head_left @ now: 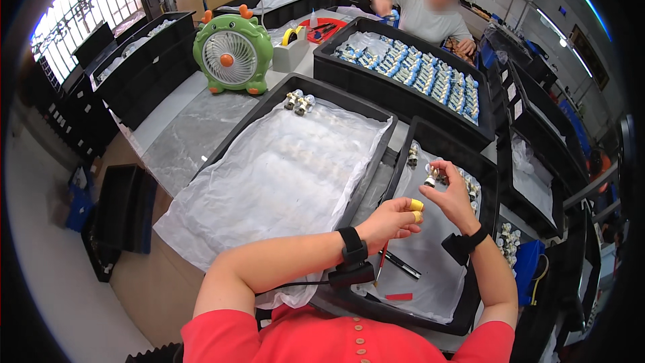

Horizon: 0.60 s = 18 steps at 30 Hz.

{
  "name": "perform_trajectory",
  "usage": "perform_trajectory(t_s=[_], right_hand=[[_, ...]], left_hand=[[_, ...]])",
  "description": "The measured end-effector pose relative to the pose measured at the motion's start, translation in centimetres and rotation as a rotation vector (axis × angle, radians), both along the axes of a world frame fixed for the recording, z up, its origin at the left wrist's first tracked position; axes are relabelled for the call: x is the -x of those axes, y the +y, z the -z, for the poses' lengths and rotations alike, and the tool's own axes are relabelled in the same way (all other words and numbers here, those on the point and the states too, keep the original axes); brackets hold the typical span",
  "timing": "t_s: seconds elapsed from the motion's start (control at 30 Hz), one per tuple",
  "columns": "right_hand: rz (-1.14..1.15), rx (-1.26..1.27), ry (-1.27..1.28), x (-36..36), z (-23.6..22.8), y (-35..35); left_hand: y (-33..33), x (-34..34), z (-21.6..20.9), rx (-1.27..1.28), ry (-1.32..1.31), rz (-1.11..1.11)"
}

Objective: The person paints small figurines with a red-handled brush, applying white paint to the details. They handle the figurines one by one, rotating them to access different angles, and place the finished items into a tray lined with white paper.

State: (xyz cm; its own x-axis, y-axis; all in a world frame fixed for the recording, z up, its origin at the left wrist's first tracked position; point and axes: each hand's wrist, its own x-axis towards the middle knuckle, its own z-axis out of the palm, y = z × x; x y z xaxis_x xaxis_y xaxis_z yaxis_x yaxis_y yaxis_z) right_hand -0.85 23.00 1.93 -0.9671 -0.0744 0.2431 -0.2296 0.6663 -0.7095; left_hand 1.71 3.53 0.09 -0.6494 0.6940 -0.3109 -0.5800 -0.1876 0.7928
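Observation:
My right hand pinches a small white-and-dark figurine between thumb and fingers, above a black tray lined with white sheeting. My left hand is just left of it, with yellow covers on two fingertips and its fingers curled together; what they hold, if anything, is hidden. A thin reddish stick shows below this hand; I cannot tell whether it is gripped. In the same tray lie a black pen, a red strip, a single figurine, and more figurines partly behind my right hand.
To the left, a larger lined tray holds a few figurines at its far corner. Beyond are a green fan, a tape dispenser and a tray of blue-and-white pieces. A person sits opposite. Stacked black trays stand right.

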Motion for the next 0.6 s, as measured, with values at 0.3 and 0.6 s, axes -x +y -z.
perform_trajectory(t_s=[0.3,0.6], right_hand=[[-0.026,0.128,0.158,-4.8,-0.1,-1.6],[-0.109,0.133,0.246,-5.0,0.8,-1.8]], left_hand=[[0.0,0.3,-0.1,0.015,0.02,-0.127],[-0.4,0.4,-0.6,0.012,0.031,-0.132]])
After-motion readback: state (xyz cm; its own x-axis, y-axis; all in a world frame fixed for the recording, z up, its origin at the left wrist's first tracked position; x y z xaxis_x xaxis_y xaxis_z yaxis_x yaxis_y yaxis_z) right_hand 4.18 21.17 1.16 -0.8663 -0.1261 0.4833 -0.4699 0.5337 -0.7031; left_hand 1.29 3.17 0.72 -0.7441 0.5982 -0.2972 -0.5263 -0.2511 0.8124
